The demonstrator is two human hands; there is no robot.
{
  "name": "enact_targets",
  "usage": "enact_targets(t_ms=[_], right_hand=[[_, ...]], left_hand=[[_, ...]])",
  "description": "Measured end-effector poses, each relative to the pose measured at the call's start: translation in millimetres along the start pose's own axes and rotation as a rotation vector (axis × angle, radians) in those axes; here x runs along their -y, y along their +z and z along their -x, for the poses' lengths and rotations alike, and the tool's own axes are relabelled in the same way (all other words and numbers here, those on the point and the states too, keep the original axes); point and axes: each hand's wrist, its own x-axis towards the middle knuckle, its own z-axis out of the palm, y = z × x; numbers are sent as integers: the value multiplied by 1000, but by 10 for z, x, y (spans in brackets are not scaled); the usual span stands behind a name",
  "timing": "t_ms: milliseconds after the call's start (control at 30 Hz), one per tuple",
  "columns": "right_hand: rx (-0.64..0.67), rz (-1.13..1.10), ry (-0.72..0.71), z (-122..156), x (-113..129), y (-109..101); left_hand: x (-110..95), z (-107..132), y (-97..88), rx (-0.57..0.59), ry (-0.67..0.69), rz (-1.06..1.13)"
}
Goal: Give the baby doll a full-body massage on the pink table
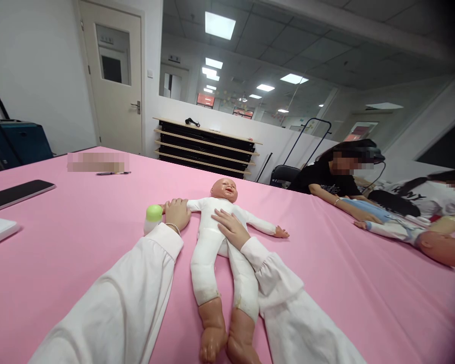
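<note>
A baby doll (210,235) with a white cloth body and bare plastic head, hands and feet lies face up on the pink-covered table, its feet towards me. My left hand (177,213) is closed over the doll's arm on the left, near its wrist; the undersides of those fingers are hidden. Flat on the doll's belly rests my right hand (232,228), fingers stretched out and slightly apart. A small white container with a light green rounded top (153,213) stands just left of my left hand, partly behind my sleeve.
A dark phone (18,194) and a white box-like object (0,230) lie at the left. A pen (114,173) is further back. At the right, a person (335,174) leans over another doll (405,230) in blue and white clothes. A second person sits beyond.
</note>
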Motion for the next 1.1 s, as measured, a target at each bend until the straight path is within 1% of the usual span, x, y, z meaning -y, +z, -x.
enact_targets(t_ms=[133, 267, 333, 433, 567, 733, 800, 900, 967, 1000, 1033, 1100], right_hand=[[-46, -127, 54, 191, -278, 28], [-117, -228, 99, 451, -514, 156], [-134, -274, 106, 602, -600, 228], [-119, -295, 109, 804, -670, 282], [-99, -285, 113, 955, -619, 241], [-94, -292, 132, 976, -463, 156], [-79, -285, 145, 972, -431, 145], [-82, -284, 132, 970, -425, 158], [-89, -285, 130, 969, -432, 178], [-90, -285, 133, 968, -435, 188], [-89, -284, 134, 966, -436, 197], [-89, -284, 133, 964, -431, 204]], left_hand=[[-6, -1, -9, 10, -12, 4], [-5, -1, -6, 4, -16, -1], [-2, 2, -5, 14, -15, -10], [9, 3, -6, 26, -4, -30], [19, 1, -7, 21, 25, -43], [26, 23, 6, 7, 17, -33], [40, 40, 23, -38, 4, -10], [30, 58, 24, -162, -7, 71], [-52, 63, -35, -215, 22, 184], [-126, 66, -88, -215, 56, 258], [-221, 72, -155, -202, 99, 338], [-458, 94, -304, -138, 218, 479]])
